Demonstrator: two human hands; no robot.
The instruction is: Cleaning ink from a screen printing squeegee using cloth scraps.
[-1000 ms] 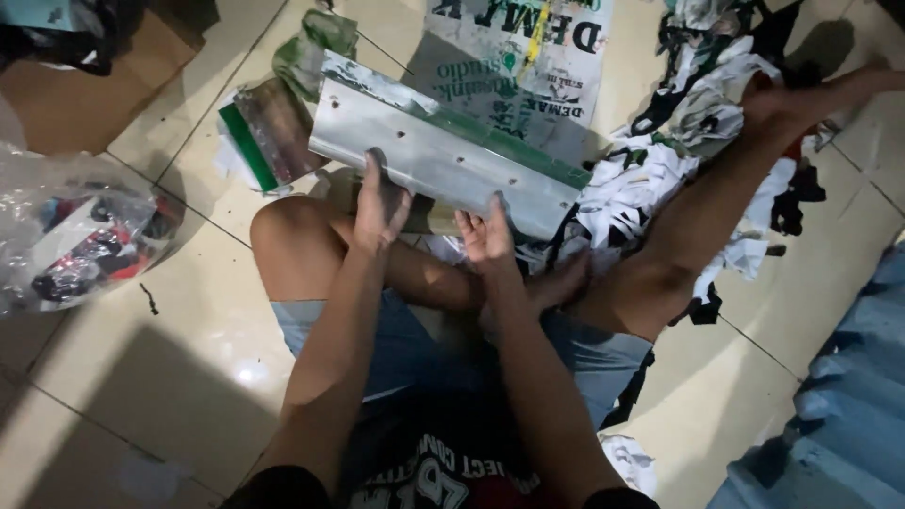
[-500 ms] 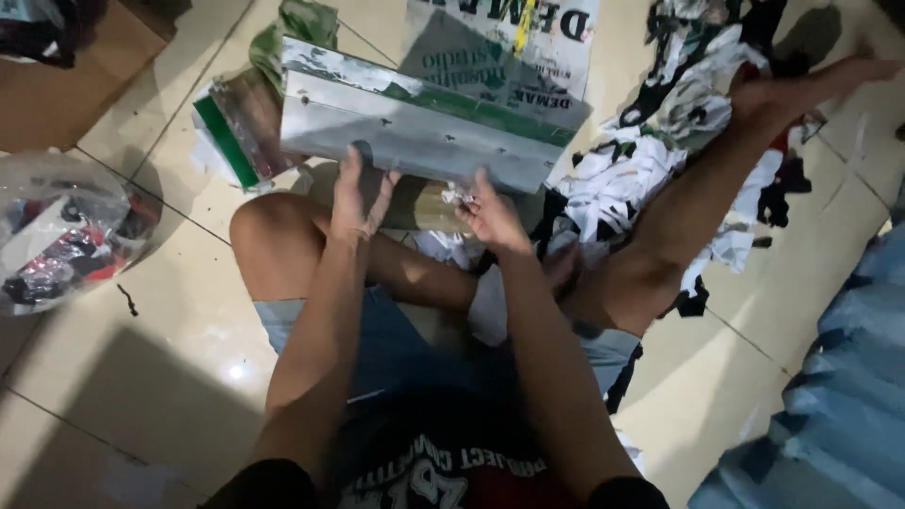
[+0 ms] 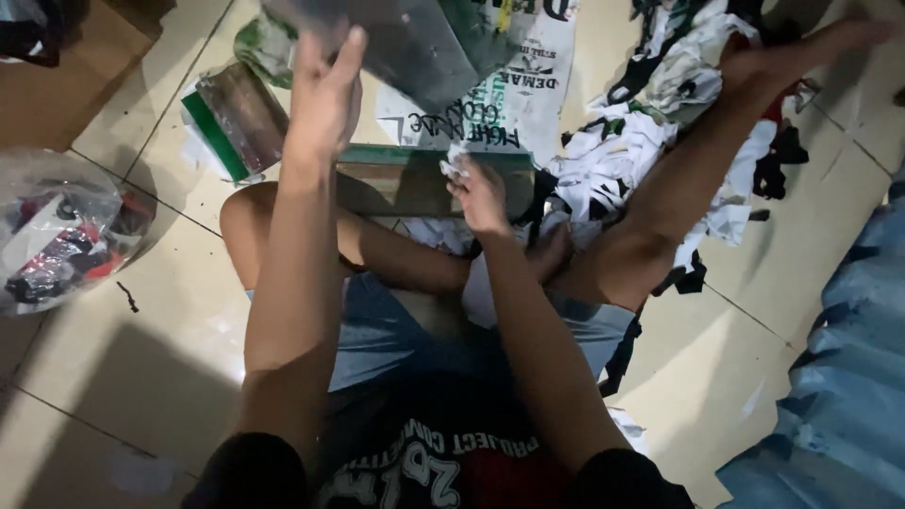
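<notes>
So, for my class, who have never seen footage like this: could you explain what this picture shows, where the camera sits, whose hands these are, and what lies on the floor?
The camera is worn on a person's head and looks down, so the two bare arms reaching forward are that person's own. They sit on a tiled floor with their legs folded. The left hand is raised and grips a flat grey sheet, blurred, near the top of the picture. The right hand is lower, touching a flat packet with a green edge over the legs. To the left lie a similar green-edged packet and a clear plastic bag of red and dark items. To the right is a heap of black and white fabric pieces, and bluish cloth beyond.
</notes>
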